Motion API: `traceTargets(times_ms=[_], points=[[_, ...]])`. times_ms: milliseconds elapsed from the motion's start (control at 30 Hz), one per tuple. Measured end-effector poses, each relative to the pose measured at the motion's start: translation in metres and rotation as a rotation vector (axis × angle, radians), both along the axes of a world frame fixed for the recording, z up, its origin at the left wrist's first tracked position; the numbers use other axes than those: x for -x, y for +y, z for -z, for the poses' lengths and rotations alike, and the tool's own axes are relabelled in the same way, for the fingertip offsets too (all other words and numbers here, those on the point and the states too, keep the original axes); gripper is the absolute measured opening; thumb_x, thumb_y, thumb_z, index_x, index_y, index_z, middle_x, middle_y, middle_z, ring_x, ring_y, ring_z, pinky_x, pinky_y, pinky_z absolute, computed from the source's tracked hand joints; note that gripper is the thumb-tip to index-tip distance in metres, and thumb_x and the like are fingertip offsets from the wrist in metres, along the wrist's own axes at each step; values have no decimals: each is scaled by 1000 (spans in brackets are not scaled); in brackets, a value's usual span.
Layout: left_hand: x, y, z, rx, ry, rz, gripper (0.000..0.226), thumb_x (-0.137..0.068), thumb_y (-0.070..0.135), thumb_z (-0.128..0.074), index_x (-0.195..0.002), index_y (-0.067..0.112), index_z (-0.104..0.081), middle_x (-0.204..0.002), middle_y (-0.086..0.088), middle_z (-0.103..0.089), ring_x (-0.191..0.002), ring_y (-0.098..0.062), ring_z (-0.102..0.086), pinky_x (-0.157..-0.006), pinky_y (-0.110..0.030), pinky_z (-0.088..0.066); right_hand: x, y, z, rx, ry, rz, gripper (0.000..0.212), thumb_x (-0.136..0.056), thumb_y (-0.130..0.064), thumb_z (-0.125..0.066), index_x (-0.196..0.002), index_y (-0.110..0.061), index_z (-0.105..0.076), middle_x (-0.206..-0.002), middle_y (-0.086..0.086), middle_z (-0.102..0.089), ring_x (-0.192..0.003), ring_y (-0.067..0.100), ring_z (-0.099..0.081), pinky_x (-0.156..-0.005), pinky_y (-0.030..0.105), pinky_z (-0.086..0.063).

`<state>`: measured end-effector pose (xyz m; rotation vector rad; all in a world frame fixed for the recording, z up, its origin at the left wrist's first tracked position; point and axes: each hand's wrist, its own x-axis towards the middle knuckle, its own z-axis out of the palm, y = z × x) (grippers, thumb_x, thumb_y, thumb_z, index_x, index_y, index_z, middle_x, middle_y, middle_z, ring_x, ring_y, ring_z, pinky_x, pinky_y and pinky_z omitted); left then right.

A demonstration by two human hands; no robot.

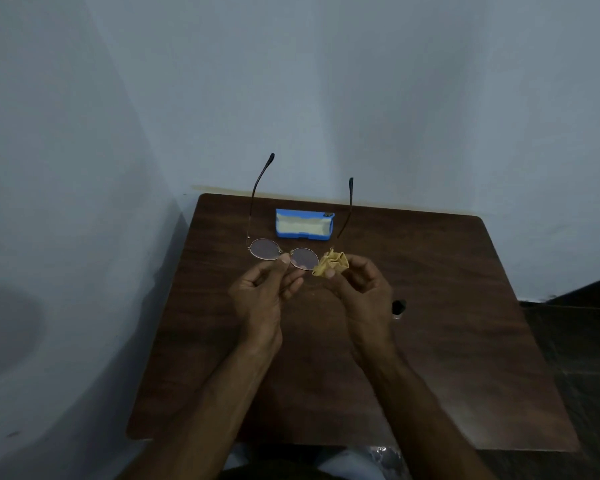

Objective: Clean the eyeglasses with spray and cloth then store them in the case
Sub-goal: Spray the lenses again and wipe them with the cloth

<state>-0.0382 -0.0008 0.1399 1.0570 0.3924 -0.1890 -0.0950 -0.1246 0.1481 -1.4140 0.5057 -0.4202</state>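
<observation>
Round thin-rimmed eyeglasses (266, 248) are held up over the table, lenses toward me and both temples open, pointing away. My left hand (262, 292) pinches the frame at the bridge between thumb and fingers. My right hand (362, 289) grips a crumpled yellow cloth (330, 264) right beside the right lens, touching its outer edge. An open blue glasses case (303, 226) with a pale lining lies on the table behind the glasses. No spray bottle is in view.
The dark wooden table (447, 306) stands against a pale wall. A small dark object (399, 306) sits on the table just right of my right wrist. Dark floor lies to the right of the table.
</observation>
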Motion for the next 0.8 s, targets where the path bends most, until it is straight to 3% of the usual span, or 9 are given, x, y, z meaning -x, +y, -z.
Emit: traceTargets(times_ms=[133, 267, 433, 600, 800], points=[[4, 0, 2, -23, -13, 27, 14, -93, 10, -77, -104, 2, -78, -94, -14, -82, -81, -21, -80, -70, -29, -67, -1, 1, 0, 181, 8, 17, 30, -86, -8, -83, -114, -15, -73, -109, 0, -77, -104, 13, -74, -94, 34, -61], [9, -2, 4, -20, -15, 39, 15, -92, 11, -78, -103, 1, -79, -94, -15, -81, -81, -23, -80, -70, -28, -65, -3, 4, -1, 272, 44, 30, 23, -87, -15, -84, -107, -13, -75, -99, 0, -77, -95, 14, -73, -88, 41, -63], [12, -1, 1, -13, -31, 49, 13, -93, 10, -77, -103, 1, -78, -92, -15, -82, -79, -21, -80, -70, -28, -66, -3, 3, -4, 296, 4, 61, 19, -87, -18, -84, -106, -16, -78, -97, -3, -79, -94, 15, -75, -85, 45, -63], [16, 1, 3, -26, -47, 39, 8, -94, 6, -75, -101, 3, -80, -89, -13, -82, -76, -20, -79, -66, -26, -64, -9, -3, -27, 300, -58, 132, 21, -87, -16, -83, -108, -17, -79, -98, -4, -79, -95, 9, -74, -85, 30, -62], [17, 2, 3, -40, -39, 31, 8, -94, 5, -75, -101, 5, -79, -86, -11, -82, -72, -17, -79, -64, -25, -64, -22, -12, -58, 297, -112, 159, 20, -88, -20, -84, -108, -16, -80, -97, -2, -80, -94, 15, -75, -84, 34, -62]])
